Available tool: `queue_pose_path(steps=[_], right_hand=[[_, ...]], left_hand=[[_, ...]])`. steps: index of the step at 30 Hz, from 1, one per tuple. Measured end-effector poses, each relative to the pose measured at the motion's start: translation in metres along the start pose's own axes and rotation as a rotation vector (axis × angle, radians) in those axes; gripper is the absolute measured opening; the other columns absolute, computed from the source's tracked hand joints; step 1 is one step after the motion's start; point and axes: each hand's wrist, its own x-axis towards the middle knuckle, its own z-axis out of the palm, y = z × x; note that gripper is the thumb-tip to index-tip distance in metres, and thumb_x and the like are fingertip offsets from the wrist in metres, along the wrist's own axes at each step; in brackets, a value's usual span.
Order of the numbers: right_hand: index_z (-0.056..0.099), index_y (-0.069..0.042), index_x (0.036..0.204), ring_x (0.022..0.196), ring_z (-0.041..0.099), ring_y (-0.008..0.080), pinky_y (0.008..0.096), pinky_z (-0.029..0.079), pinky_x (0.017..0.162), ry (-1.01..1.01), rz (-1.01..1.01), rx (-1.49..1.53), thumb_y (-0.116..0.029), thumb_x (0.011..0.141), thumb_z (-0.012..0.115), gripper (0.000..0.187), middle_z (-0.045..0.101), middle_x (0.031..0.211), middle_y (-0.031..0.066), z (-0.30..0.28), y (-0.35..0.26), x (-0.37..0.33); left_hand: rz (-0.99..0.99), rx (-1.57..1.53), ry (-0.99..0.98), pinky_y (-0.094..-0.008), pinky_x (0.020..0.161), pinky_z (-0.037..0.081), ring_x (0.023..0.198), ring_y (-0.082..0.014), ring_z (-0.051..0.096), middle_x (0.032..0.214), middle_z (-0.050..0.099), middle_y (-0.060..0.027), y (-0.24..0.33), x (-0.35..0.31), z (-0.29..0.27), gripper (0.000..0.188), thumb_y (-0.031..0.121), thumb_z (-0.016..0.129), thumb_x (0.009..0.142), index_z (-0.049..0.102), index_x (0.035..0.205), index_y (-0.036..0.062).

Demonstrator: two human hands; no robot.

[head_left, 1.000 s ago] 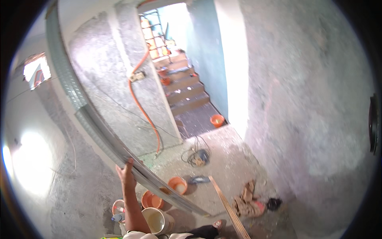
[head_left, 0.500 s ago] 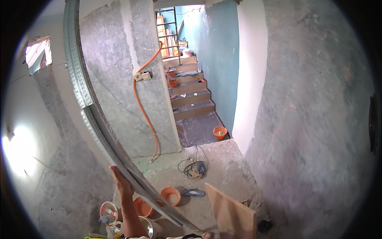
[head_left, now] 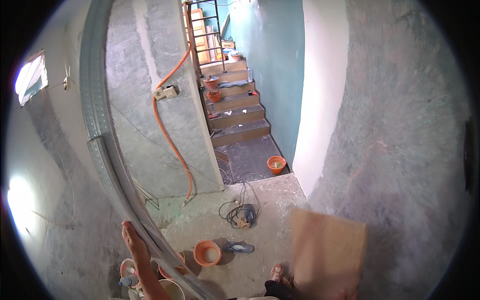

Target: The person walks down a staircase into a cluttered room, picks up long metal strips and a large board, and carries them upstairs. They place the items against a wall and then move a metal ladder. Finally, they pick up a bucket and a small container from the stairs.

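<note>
My left hand [head_left: 135, 243] grips a bundle of long grey metal profiles [head_left: 116, 182] low down on their left side. One digit points up along the metal; the other fingers are largely hidden. The profiles rise past the top of the view and appear bent by the lens. A flat light-brown board [head_left: 327, 252] stands before me at the lower right, its broad face showing. At its bottom edge a small skin-coloured patch may be part of my right hand, but I cannot make out fingers or a grip. My shoe [head_left: 276, 272] shows beside the board.
Orange buckets [head_left: 207, 253] and a water bottle [head_left: 127, 281] stand near my left arm. A slipper [head_left: 239, 247] and a coiled dark cable [head_left: 240, 214] lie on the floor. Ahead, a doorway leads to stairs [head_left: 240, 131]; an orange hose [head_left: 167, 135] hangs down the left wall.
The board has swung to the right and turned its broad face toward me. My left hand and the profiles have shifted slightly left and down in the view. My shoe now shows more fully.
</note>
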Motion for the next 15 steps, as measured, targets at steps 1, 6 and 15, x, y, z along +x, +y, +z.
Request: queue_pose_path(steps=[1,6,15], right_hand=[[0.063,0.004,0.131,0.100,0.066,0.0454,0.0483,0.052,0.087,0.120,-0.061,0.094,-0.037,0.099,0.071,0.052,0.070,0.114,0.0287,-0.002,-0.021,0.028],[0.053,-0.001,0.149,0.100,0.069,0.0458,0.0473,0.055,0.084,0.329,-0.209,0.015,-0.030,0.100,0.071,0.059,0.070,0.118,0.0294,-0.003,-0.066,0.152],[0.043,-0.003,0.157,0.107,0.070,0.0414,0.0439,0.056,0.086,0.273,-0.305,0.127,-0.034,0.104,0.063,0.065,0.067,0.131,0.0271,0.052,-0.097,0.303]], left_hand=[[0.045,0.079,-0.035,-0.0292,0.073,0.048,0.082,-0.0111,0.057,0.090,0.061,-0.0017,-0.012,0.008,0.009,0.065,0.063,0.043,0.108,0.062,0.115,0.0008],[0.127,0.229,-0.163,-0.0268,0.076,0.043,0.085,-0.0082,0.052,0.092,0.061,0.0017,-0.062,0.008,0.086,0.065,0.059,0.051,0.106,0.064,0.121,-0.0032],[0.025,0.410,-0.366,-0.0296,0.065,0.035,0.075,-0.0095,0.040,0.077,0.045,0.0031,-0.076,0.006,0.247,0.051,0.049,0.053,0.107,0.062,0.104,-0.0008]])
